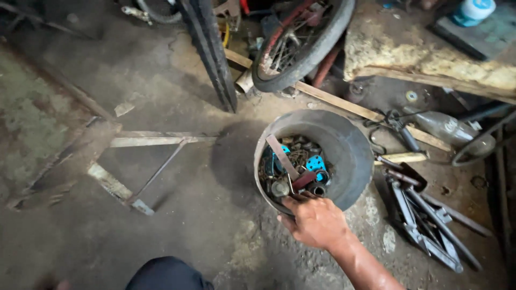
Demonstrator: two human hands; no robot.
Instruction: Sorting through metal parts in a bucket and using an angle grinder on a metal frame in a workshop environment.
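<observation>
My right hand (316, 221) reaches into the near side of a round grey bucket (352, 153) standing on the floor. Its fingers curl down among the parts inside, and what they grip is hidden. The bucket holds several rusty metal parts, a flat metal strip (281, 156), dark rings and blue pieces (316, 162). My left hand is out of view. A dark-clothed knee (169, 274) shows at the bottom edge.
Bicycle wheels (301, 48) and a tyre (212, 53) lean at the top. A metal frame (145, 161) lies on the left floor. A scissor jack (430, 225), pliers (400, 131), a bottle (446, 129) and wooden slats (344, 104) lie right of the bucket.
</observation>
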